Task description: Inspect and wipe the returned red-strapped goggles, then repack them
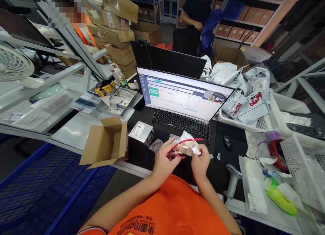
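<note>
A black mat point(137, 158) covers much of the worktop, with a lit monitor point(182, 93) at its far side and a black keyboard point(181, 121) just in front of the screen. To the left, an open cardboard box point(99, 142) sits beside a smaller silver box point(141, 132); to the right lie a mouse point(227, 142) and, nearer the person, a grey handheld scanner point(233, 182). Beyond the mouse, a white basket point(262, 123) bears a heap of plastic parcels point(255, 106). Behind the desk rise stacked cartons point(116, 35) and metal shelving point(250, 20), and another person in a dark shirt point(196, 6) stands near the shelves. Above the mat, in front of the keyboard, the person holds up what look like red-framed glasses point(186, 140) with a clear lens. The left hand point(164, 159) grips their left end, fingers behind and thumb in front, closed on the red frame. The right hand point(200, 160) has thumb and fingers pinched together on a crumpled white sheet point(196, 148) at the lens's right edge; paper or cloth, one cannot fairly say. The clear lens spans the space between the two hands, and more of the white material shows behind it.
</note>
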Demonstrator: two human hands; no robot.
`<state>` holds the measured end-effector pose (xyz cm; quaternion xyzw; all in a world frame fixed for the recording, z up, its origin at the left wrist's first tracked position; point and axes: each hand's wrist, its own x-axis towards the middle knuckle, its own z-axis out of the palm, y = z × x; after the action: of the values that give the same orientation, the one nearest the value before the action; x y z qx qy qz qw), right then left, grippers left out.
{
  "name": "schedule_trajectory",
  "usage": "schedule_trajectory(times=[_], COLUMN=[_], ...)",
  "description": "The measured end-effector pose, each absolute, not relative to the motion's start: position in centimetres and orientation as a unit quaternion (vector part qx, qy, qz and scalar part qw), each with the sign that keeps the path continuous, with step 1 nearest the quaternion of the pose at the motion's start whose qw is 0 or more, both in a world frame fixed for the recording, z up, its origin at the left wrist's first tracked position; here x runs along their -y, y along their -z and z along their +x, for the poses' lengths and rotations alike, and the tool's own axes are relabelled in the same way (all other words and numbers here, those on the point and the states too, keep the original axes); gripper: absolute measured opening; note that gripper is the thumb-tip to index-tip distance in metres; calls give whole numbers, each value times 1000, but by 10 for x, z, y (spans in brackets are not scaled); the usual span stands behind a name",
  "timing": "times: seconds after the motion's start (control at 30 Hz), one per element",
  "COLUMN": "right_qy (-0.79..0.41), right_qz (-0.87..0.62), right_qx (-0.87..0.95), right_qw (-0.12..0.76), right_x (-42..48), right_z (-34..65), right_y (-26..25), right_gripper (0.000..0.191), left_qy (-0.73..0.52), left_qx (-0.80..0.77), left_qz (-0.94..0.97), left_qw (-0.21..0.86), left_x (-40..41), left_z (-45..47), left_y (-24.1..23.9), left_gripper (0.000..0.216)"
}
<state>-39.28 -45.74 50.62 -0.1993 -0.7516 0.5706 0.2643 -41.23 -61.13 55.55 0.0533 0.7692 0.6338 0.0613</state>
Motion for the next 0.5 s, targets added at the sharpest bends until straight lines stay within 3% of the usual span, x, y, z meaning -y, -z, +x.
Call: schedule_trajectory(times=[0.1, 0.27, 0.4, 0.5], right_qy=[-651, -861, -893, -880], right_qz=[-215, -202, -229, -252], right_qx=[696, 450, 376, 381], right_qw=[215, 126, 91, 128], right_x=[465, 475, 467, 461], right_z=[-395, -391, -384, -379], right_y=[-510, -525, -525, -523], right_gripper=[31, 34, 31, 28], left_qy=[-626, -677, -700, -690], left_qx=[-772, -731, -708, -723], left_qz=[75, 24, -13, -11], left_qw=[81, 75, 86, 32], left_x=[610, 610, 613, 612], left_z=[-413, -420, -425, -426], left_y=[-550, -542, -541, -540], left_gripper=[28, 27, 24, 26])
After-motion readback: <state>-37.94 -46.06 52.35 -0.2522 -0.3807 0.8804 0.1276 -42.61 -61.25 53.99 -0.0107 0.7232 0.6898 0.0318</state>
